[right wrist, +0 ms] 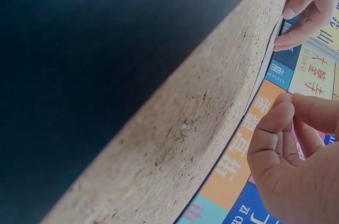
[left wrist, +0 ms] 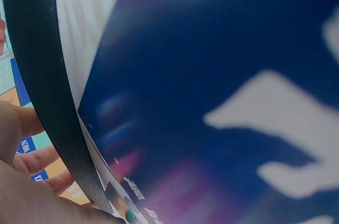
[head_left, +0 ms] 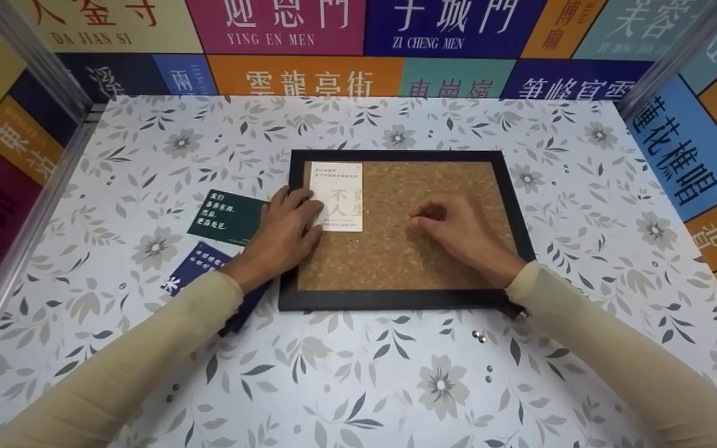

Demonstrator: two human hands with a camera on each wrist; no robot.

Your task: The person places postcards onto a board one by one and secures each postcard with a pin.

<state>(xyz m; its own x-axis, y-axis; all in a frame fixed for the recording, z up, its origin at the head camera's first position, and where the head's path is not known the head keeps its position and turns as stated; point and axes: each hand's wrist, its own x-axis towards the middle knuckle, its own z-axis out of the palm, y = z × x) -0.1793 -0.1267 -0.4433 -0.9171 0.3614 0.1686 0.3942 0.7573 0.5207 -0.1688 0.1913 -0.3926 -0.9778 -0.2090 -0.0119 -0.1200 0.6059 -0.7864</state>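
A cork board [head_left: 396,261] in a black frame [head_left: 383,300] lies on the table. On its upper left is a white card [head_left: 341,214] with Chinese print. My left hand [head_left: 287,227] rests over the board's left edge, its fingertips touching the card's left side. In the left wrist view, fingers [left wrist: 39,160] show beyond the dark frame edge. Over the cork's right half, my right hand [head_left: 458,233] has curled fingers, thumb and index tips together. The right wrist view shows those fingertips [right wrist: 280,115] meeting; nothing visible sits between them.
Left of the board lie a green card [head_left: 228,218] and a dark blue card [head_left: 203,261], partly under the left hand and sleeve. Small shiny metallic balls [head_left: 478,336] lie in front of the board. A flower-patterned cloth [head_left: 365,386] covers the table; printed panels [head_left: 284,31] stand behind.
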